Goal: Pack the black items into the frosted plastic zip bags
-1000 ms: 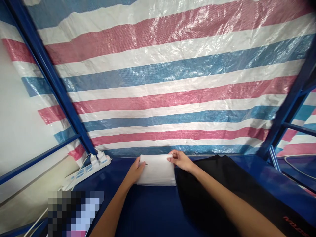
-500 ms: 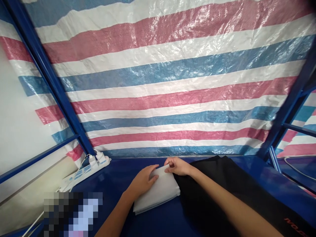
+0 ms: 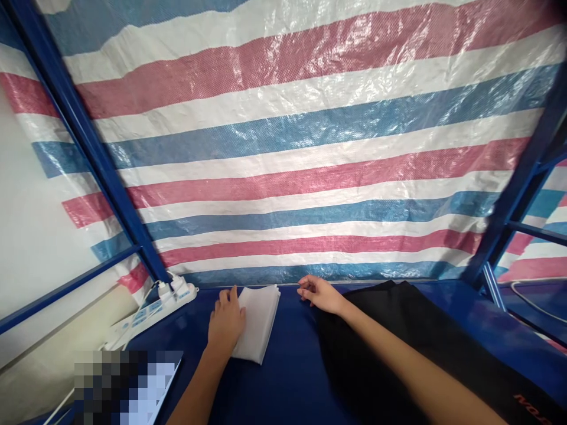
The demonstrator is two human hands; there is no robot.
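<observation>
A folded white cloth [image 3: 257, 324] lies on the blue surface [image 3: 295, 360], its layers stacked along the right edge. My left hand [image 3: 227, 321] rests along the cloth's left edge, fingers stretched forward and thumb against it. Beyond the cloth, to the right, my right hand [image 3: 321, 294] is raised slightly above the surface. Its fingers are loosely bent and apart, and nothing is between them. Under and beside my right forearm is a spread black garment [image 3: 411, 330] with orange-red lettering near its lower right.
A white power strip [image 3: 150, 310] with plugs and cables sits at the left. Closer to me is a pixelated patch with a flat bright object [image 3: 155, 383]. Blue metal posts [image 3: 108, 183] stand at both sides, and a striped tarp [image 3: 310, 177] hangs behind.
The white cloth has shifted left and turned, with my left hand moving left along it. My right hand has let go of it and stayed near the same spot.
</observation>
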